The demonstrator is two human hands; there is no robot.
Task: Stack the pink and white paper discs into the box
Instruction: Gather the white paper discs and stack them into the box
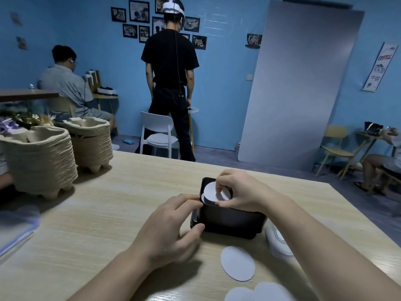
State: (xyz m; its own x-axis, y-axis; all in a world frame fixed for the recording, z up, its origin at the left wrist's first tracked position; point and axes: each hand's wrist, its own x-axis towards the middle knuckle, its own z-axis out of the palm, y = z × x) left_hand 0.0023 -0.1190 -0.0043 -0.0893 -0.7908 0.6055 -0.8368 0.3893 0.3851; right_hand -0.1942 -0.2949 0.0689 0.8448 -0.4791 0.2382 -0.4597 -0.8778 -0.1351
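Note:
A black box stands on the wooden table in front of me. My right hand is over its open top and pinches a white paper disc that lies tilted inside. My left hand grips the box's left wall, thumb on the near side and fingers at the rim. One white disc lies flat on the table near the box. More white discs overlap at the bottom edge. No pink disc is clearly visible.
Two stacks of pulp egg trays stand at the table's left. A white object lies right of the box under my right forearm. A clear plastic item is at the left edge. People and chairs are beyond the table.

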